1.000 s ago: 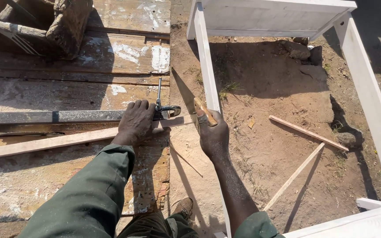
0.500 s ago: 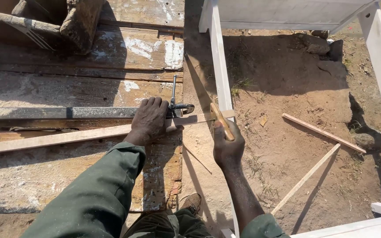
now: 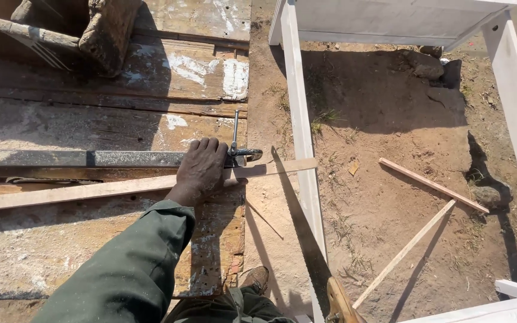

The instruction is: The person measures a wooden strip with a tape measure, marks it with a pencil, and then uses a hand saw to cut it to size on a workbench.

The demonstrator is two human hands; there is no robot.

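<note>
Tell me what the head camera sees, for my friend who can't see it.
A person's left hand presses a thin wooden strip onto a worn workbench, beside a metal clamp. A handsaw crosses the strip's end; its handle is at the bottom edge.

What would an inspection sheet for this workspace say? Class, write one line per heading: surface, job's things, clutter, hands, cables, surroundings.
Surface: worn plank workbench, paint-stained, in sunlight.
Job's things: long wooden strip lying across the bench, its end overhanging; handsaw crossing the strip near that end; metal clamp beside the hand, at the end of a dark metal bar.
Clutter: rough log at the bench's far side; thin splinter below the strip.
Hands: left hand flat on the strip; right hand not in view.
Cables: nothing seen.
Surroundings: bare earth, white frame, two loose sticks, stones.
</note>
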